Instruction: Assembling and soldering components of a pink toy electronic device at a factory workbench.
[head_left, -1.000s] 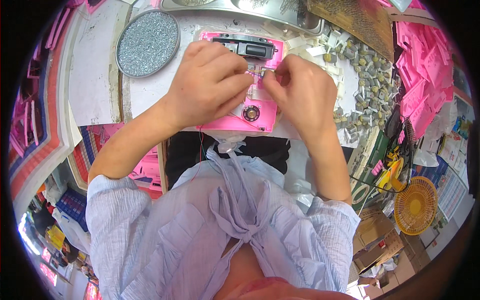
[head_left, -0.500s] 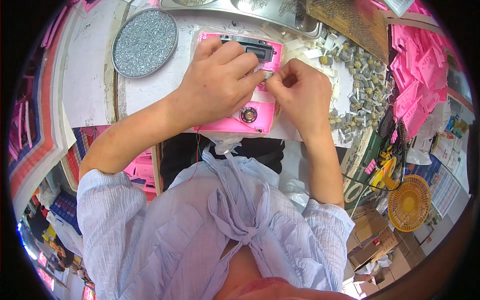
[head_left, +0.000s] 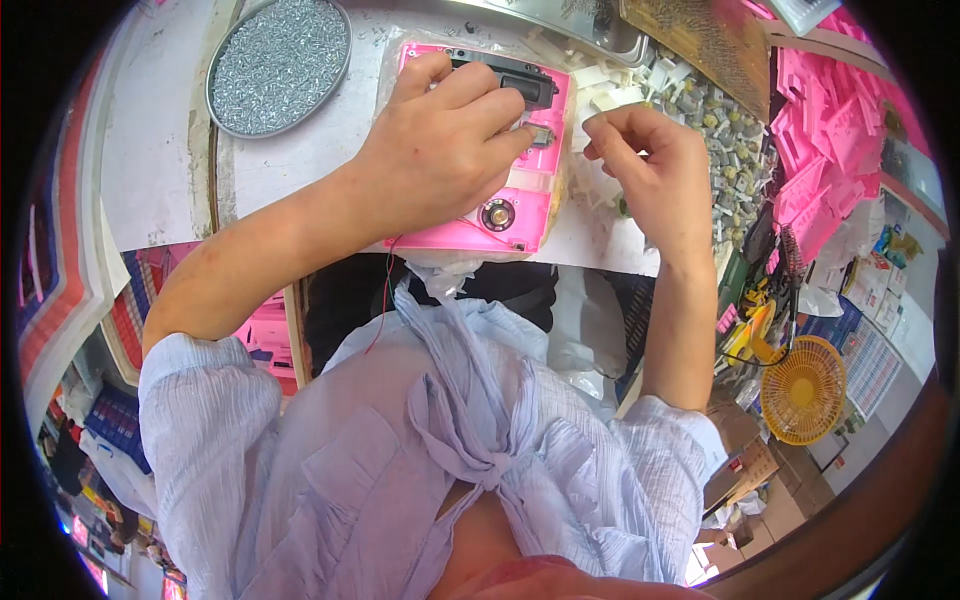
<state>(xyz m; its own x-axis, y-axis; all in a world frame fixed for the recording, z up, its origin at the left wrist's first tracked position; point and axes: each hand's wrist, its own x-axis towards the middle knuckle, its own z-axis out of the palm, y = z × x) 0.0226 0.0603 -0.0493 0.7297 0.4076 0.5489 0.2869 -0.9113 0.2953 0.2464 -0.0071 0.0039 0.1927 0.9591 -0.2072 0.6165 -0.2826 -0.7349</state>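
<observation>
1. Site type: small assembly workshop w/ manual production bench.
2. Bench: white worktop [head_left: 160, 170], worn and marked.
3. Fastener stock: round metal tray [head_left: 280, 62] full of small screws.
4. Parts stock: loose pile of small metal components [head_left: 715, 130]; stacked pink plastic housings [head_left: 820, 130] at right.
5. Under-bench area: cardboard boxes [head_left: 745, 470], yellow fan [head_left: 803, 390].

Left hand [head_left: 440, 150] spread palm-down, right hand [head_left: 650, 170] raised, fingertips pinched.

Bare white tabletop [head_left: 300, 165] left of pink housing [head_left: 520, 205], screw dish [head_left: 278, 62] behind, parts pile [head_left: 705, 120] crowding right
</observation>
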